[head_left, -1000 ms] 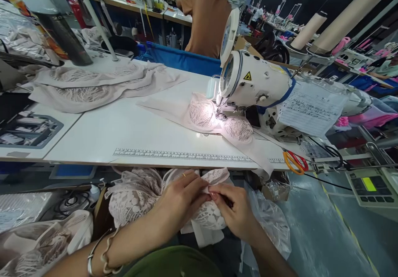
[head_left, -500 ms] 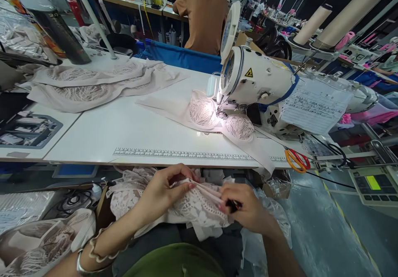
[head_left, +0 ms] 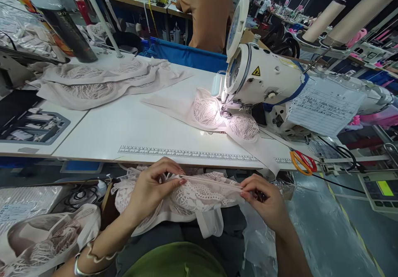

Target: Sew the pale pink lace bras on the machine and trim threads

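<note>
A pale pink lace bra [head_left: 195,198] lies across my lap, below the table's front edge. My left hand [head_left: 155,185] pinches its upper edge between thumb and fingers. At the other end of that edge, my right hand [head_left: 261,196] grips the fabric, and the strip between the two hands is drawn straight. Something small and dark sits in the right palm, mostly hidden by the fingers. Another lace bra [head_left: 244,127] lies under the needle of the lit sewing machine [head_left: 264,76].
Flat bra pieces [head_left: 93,88] lie at the table's left. A printed ruler [head_left: 186,153] runs along the front edge, with orange and red scissors [head_left: 301,163] at its right end. More bras [head_left: 52,239] fill the lower left. A person in a brown shirt [head_left: 208,13] sits beyond the table.
My right hand has moved right and slightly up, away from the left hand, and the bra's edge between them has straightened. The dark object in the right hand shows less.
</note>
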Demonstrator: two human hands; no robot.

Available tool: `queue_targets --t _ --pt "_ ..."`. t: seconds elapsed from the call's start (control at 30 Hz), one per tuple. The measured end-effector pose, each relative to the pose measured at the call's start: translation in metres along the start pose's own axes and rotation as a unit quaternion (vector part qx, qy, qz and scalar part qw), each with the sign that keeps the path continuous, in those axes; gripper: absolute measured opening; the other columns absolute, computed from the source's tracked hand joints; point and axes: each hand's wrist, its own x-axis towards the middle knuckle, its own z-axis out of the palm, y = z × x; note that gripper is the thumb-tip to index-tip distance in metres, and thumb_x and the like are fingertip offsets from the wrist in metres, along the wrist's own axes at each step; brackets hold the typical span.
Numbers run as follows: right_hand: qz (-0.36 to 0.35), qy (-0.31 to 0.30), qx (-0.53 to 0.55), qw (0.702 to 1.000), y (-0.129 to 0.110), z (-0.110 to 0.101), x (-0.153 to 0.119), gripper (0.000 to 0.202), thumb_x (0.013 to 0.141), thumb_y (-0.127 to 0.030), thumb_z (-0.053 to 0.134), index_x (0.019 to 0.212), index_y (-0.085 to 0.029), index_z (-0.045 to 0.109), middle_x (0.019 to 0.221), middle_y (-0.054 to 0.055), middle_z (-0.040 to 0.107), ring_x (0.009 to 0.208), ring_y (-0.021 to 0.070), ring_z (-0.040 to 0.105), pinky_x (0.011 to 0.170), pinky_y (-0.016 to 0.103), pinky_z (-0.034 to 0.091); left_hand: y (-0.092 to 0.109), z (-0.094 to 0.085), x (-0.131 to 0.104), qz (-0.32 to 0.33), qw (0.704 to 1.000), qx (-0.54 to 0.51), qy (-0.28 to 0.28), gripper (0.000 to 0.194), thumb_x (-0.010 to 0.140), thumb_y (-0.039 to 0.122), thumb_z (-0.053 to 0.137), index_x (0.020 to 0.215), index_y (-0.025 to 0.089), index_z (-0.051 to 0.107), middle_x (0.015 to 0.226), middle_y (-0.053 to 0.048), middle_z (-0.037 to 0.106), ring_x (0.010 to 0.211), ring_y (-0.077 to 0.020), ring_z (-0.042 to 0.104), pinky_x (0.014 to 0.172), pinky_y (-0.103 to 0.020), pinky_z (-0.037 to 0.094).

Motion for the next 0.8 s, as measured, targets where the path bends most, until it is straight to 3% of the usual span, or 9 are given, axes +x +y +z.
queue_targets --t 0.17,0.3,0.37,0.47,0.63,0.7,0.8 --pt "-0.006 0.086 -0.051 0.995 0.0 0.016 -0.003 0.024 0.089 -0.019 0.067 0.069 -0.021 0.056 0.076 0.001 0.067 0.051 0.0094 0.05 0.046 0.021 0.038 -0.002 0.002 -0.004 0.017 0.999 0.046 0.02 0.007 0.086 0.025 0.073 0.079 0.023 0.073 0.082 -0.001 0.069 0.081 -0.0174 0.065 0.071 -0.026 0.051" --pt "0.033 0.125 -0.078 0.988 0.003 0.022 -0.003 0.011 0.089 -0.026 0.07 0.082 -0.022 0.063 0.07 -0.001 0.064 0.052 0.0107 0.05 0.047 0.022 0.041 -0.004 0.003 -0.004 0.003 0.998 0.056 0.034 0.01 0.084 0.027 0.075 0.077 0.023 0.072 0.082 -0.002 0.069 0.082 -0.019 0.064 0.073 -0.028 0.05" --pt "0.05 0.117 -0.086 0.988 0.003 0.022 -0.001 0.006 0.089 -0.027 0.07 0.088 -0.022 0.068 0.069 -0.001 0.064 0.053 0.0112 0.05 0.049 0.023 0.042 -0.005 0.002 -0.003 -0.008 0.998 0.042 0.035 0.01 0.083 0.029 0.076 0.076 0.023 0.072 0.083 -0.002 0.069 0.083 -0.0199 0.064 0.074 -0.029 0.051" --pt "0.05 0.08 -0.058 0.994 -0.001 0.017 0.004 0.011 0.091 -0.026 0.067 0.082 -0.022 0.071 0.073 0.001 0.065 0.057 0.0124 0.052 0.051 0.024 0.043 -0.007 0.004 -0.001 -0.03 0.999 0.006 0.03 0.01 0.08 0.03 0.078 0.075 0.023 0.073 0.084 -0.003 0.07 0.085 -0.0206 0.064 0.075 -0.029 0.052" --pt "0.063 0.02 0.043 0.997 -0.001 -0.001 0.009 0.015 0.089 -0.026 0.069 0.074 -0.022 0.07 0.069 -0.001 0.058 0.054 0.0112 0.044 0.048 0.025 0.034 -0.008 0.009 0.0 -0.05 0.996 -0.069 0.033 0.015 0.076 0.028 0.083 0.071 0.02 0.072 0.082 -0.004 0.068 0.083 -0.0192 0.063 0.077 -0.03 0.052" --pt "0.073 -0.007 0.092 0.993 0.001 -0.01 0.011 0.017 0.089 -0.029 0.07 0.073 -0.022 0.068 0.068 -0.001 0.055 0.052 0.0109 0.041 0.047 0.026 0.032 -0.006 0.005 0.001 -0.054 0.994 -0.097 0.009 0.019 0.077 0.03 0.083 0.071 0.019 0.07 0.081 -0.004 0.066 0.081 -0.0187 0.063 0.074 -0.029 0.052" --pt "0.064 -0.065 0.147 0.985 -0.008 -0.016 0.016 0.019 0.086 -0.032 0.073 0.071 -0.021 0.067 0.066 -0.001 0.054 0.054 0.0116 0.041 0.048 0.026 0.031 0.004 -0.004 0.004 -0.069 0.986 -0.071 -0.136 0.016 0.085 0.033 0.076 0.082 0.019 0.069 0.09 -0.005 0.066 0.085 -0.0187 0.063 0.077 -0.027 0.052"
